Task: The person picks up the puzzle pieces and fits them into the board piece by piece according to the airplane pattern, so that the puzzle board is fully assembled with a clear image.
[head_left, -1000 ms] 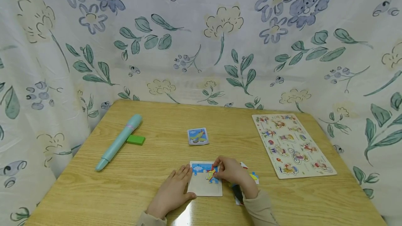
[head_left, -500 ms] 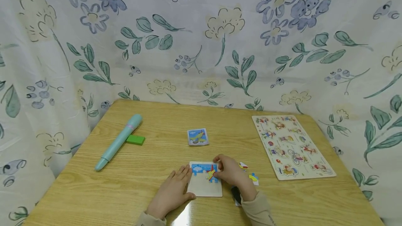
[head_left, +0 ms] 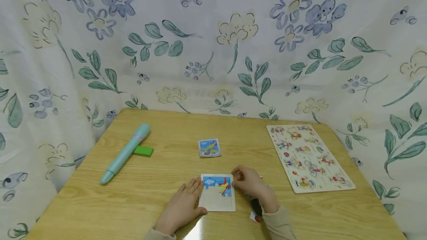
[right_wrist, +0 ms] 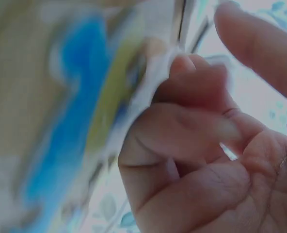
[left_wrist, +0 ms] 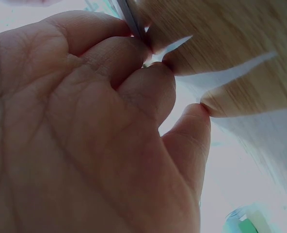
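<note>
One left grip [head_left: 183,206], relaxed against the puzzle tray [head_left: 217,203]; right grip [head_left: 252,185] loosely curled, empty.

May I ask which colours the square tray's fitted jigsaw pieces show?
The fitted jigsaw pieces show blue, white, red and yellow, clearest in the head view.

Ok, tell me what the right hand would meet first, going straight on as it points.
The right hand would likely meet the right edge of the pale, square puzzle tray first, though I can't tell whether the two touch.
</note>
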A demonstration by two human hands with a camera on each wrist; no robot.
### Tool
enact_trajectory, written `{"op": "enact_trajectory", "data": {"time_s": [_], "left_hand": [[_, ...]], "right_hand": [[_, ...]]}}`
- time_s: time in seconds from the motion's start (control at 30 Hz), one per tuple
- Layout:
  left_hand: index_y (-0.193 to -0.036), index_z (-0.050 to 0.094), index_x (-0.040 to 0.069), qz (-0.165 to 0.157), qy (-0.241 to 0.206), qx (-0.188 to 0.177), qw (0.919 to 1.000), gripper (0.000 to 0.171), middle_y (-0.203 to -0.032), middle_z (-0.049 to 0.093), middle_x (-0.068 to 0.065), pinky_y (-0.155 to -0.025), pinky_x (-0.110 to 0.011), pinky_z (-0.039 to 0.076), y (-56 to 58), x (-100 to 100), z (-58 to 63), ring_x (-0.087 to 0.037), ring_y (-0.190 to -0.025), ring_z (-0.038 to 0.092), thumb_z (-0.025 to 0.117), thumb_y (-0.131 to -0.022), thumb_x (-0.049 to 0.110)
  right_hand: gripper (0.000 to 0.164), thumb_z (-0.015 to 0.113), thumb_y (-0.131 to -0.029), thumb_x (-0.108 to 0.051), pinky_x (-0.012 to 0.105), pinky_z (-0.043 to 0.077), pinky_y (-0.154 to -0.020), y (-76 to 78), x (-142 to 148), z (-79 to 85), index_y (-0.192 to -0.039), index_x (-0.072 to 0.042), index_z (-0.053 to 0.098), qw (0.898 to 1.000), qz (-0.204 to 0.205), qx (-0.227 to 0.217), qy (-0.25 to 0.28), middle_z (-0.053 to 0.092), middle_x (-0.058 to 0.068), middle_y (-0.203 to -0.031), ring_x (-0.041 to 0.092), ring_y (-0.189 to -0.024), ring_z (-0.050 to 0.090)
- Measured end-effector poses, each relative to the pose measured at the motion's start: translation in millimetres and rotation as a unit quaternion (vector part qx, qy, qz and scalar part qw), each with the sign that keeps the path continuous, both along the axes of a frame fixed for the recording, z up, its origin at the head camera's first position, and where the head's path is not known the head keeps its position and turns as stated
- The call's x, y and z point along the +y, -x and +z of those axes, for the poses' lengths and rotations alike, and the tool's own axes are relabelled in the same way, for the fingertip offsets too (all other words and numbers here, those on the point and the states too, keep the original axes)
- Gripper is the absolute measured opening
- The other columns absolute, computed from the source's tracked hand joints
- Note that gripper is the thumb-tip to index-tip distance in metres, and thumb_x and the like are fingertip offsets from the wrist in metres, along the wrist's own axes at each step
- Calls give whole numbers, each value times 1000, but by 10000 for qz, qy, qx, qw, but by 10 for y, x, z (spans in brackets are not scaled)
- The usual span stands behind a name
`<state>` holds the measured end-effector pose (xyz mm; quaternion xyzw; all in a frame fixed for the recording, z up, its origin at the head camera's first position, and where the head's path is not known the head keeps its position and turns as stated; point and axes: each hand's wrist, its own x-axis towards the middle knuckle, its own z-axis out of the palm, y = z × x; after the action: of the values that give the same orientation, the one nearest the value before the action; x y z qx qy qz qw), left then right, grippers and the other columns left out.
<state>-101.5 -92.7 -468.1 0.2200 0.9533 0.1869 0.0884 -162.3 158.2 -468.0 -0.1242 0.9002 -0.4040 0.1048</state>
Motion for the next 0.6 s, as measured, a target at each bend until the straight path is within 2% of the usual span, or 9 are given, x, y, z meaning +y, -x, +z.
{"op": "enact_trajectory", "data": {"time_s": [0.17, 0.27, 0.37, 0.5, 0.6], "left_hand": [[-144, 41, -4, -22, -22, 19, 10000, 86, -153, 37, -20, -114, -59, 30, 2, -3, -16, -38, -142, 35, 72, -80, 46], [-144, 41, -4, -28, -19, 8, 10000, 87, -153, 37, -20, -114, -59, 30, 8, 0, -25, -38, -142, 35, 73, -79, 45], [-144, 41, -4, -9, -19, -13, 10000, 87, -153, 36, -20, -114, -59, 30, 2, -5, -32, -38, -142, 35, 73, -79, 45], [-144, 41, -4, 4, -73, -26, 10000, 86, -153, 36, -20, -115, -60, 29, -3, -8, -47, -39, -142, 35, 72, -80, 46], [-144, 41, -4, -14, -106, -13, 9999, 86, -154, 35, -20, -115, -60, 29, 3, -1, -51, -39, -142, 34, 72, -80, 46]], "right_hand": [[25, 71, -84, -6, 28, 46, -63, -5, 263, 85, -108, -1, 65, 9972, -731, 117, -131, 60, 6, -89, 17, -78, 53], [31, 76, -80, -6, 40, 53, -76, -21, 453, 120, -108, 1, 64, 9956, -858, -1, -367, 66, 11, -101, 26, -91, 60], [34, 79, -77, -7, 48, 52, -88, -26, 587, 126, -106, 1, 63, 9950, -759, -246, -599, 67, 13, -108, 31, -102, 62], [27, 80, -76, -7, 39, 51, -80, 1, 635, 114, -97, -1, 63, 9937, -777, -390, -712, 64, 10, -98, 24, -90, 59], [24, 79, -74, -4, 32, 46, -71, 13, 625, 115, -92, -2, 62, 9928, -893, -399, -695, 60, 8, -91, 19, -81, 52]]}}
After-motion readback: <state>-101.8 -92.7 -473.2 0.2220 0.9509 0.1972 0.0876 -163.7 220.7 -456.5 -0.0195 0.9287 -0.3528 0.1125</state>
